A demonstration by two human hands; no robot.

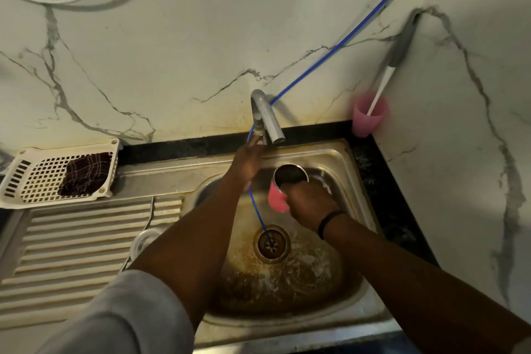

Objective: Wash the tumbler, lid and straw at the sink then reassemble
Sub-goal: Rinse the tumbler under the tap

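My right hand (pixel 309 204) grips the pink tumbler (pixel 277 197) over the steel sink (pixel 339 158), its open steel-lined mouth tilted up toward the tap spout (pixel 271 121). My left hand (pixel 248 162) reaches up to the tap's handle at the base of the spout; its fingers touch the handle, their grip hidden. A clear round lid (pixel 140 241) lies on the drainboard beside the basin, partly hidden by my left forearm. No straw is clearly seen.
A blue hose (pixel 339 46) runs from the wall past the tap down into the drain (pixel 271 243). A white basket (pixel 31 175) with a dark cloth (pixel 84 174) sits on the left. A pink cup (pixel 367 118) holding a white stick stands in the right corner.
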